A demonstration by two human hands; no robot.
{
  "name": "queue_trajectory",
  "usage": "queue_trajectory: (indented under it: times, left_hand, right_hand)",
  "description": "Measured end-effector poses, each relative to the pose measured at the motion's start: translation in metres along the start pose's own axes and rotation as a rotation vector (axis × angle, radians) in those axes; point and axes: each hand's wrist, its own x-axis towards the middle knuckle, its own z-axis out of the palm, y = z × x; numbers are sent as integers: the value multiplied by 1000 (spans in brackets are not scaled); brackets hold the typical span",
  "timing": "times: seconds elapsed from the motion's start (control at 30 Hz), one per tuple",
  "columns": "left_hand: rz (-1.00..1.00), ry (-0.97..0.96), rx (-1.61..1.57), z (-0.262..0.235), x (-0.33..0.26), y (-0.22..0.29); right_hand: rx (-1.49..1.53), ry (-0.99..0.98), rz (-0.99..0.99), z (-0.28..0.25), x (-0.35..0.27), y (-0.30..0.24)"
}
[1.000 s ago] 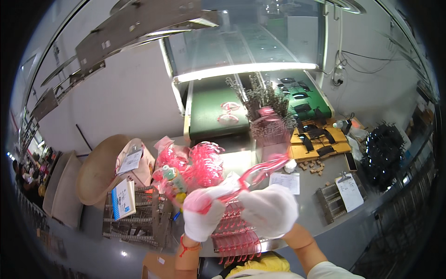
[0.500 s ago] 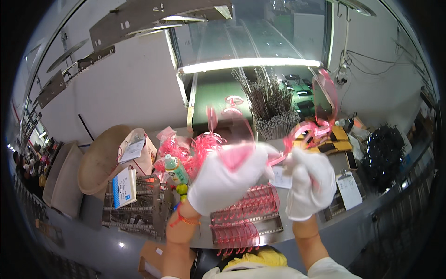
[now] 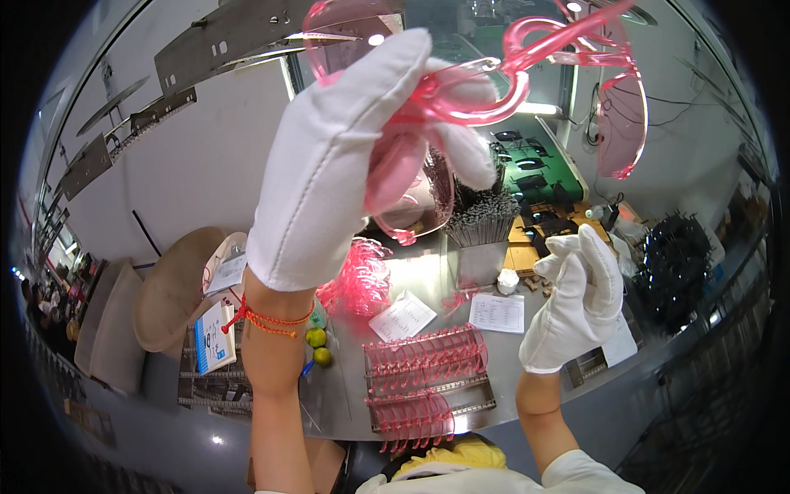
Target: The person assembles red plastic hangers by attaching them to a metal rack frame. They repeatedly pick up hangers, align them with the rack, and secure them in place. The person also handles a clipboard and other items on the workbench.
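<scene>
My left hand [image 3: 329, 156], in a white glove, is raised high and close to the camera. It is closed round a pink see-through moulded plastic piece [image 3: 481, 111], with lens-shaped parts hanging off at both sides and below the fingers. My right hand [image 3: 576, 300], also gloved, is off to the right above the table, with slightly curved fingers and nothing visible in it. Between the forearms, a metal rack [image 3: 473, 397] holds rows of curved pink plastic pieces [image 3: 428, 358]. A heap of pink plastic strands [image 3: 360, 276] lies behind it.
Paper sheets [image 3: 497, 314] lie behind the rack. A bin of thin dark rods [image 3: 481, 239] stands before a green conveyor [image 3: 547, 156]. Green round things [image 3: 317, 337] and a blue-edged booklet [image 3: 216, 337] are at the left. A black tangled pile [image 3: 679, 259] is far right.
My left hand has risen toward the camera with the pink moulded piece. My right hand has come away from the piece, moving right, and its fingers have loosened.
</scene>
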Motion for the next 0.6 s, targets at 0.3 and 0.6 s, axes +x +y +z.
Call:
queue_trajectory:
  times: [0.3, 0.6]
  left_hand:
    - [10, 241, -195, -42, -67, -49]
    - [77, 405, 13, -51, -98, -75]
  right_hand:
    - [-79, -11, -71, -26, 2, 13]
    - [-85, -37, -52, -25, -1, 14]
